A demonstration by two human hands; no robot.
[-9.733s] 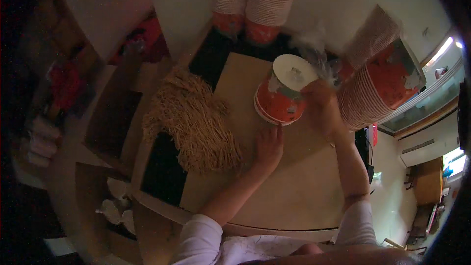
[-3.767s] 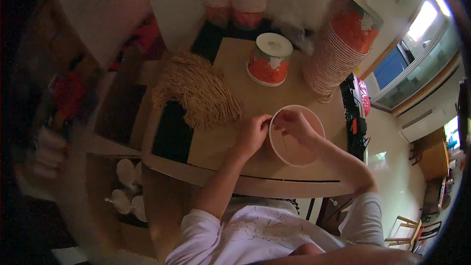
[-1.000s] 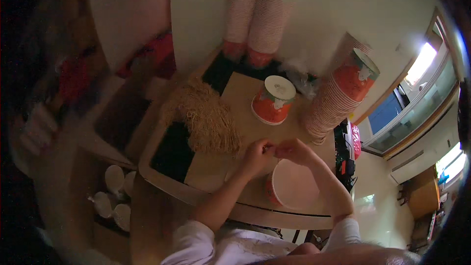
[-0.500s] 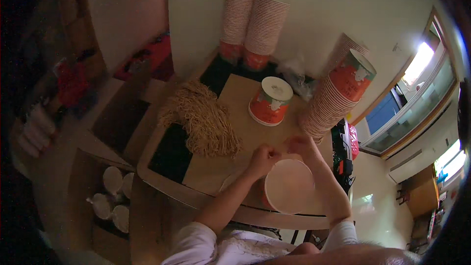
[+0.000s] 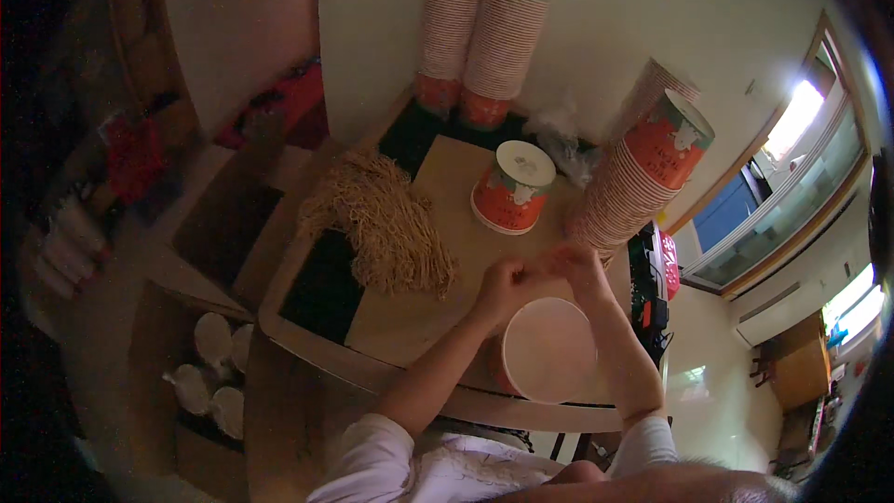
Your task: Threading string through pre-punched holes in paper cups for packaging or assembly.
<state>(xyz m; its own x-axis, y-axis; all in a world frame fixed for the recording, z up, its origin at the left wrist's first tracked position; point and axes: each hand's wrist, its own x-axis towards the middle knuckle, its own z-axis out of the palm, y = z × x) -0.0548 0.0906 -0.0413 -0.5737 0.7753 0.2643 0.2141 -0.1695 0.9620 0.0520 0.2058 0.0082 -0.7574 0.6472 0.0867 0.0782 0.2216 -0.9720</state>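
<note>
Tub (image 5: 549, 351) near curled left hand (image 5: 503, 285), blurred right hand (image 5: 581, 270); each grip's opening, any contents, cannot tell.

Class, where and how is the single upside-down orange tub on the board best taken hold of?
Probably by the wall of the upside-down tub, just below its raised base, coming from above: it narrows upward, giving a smaller girth to wrap there, and the tall tub stack stands near its right side.

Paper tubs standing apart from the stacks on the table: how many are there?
2. One upside-down tub is beyond the left hand and right hand; one open tub is on the near side of them. More could be hidden.
</note>
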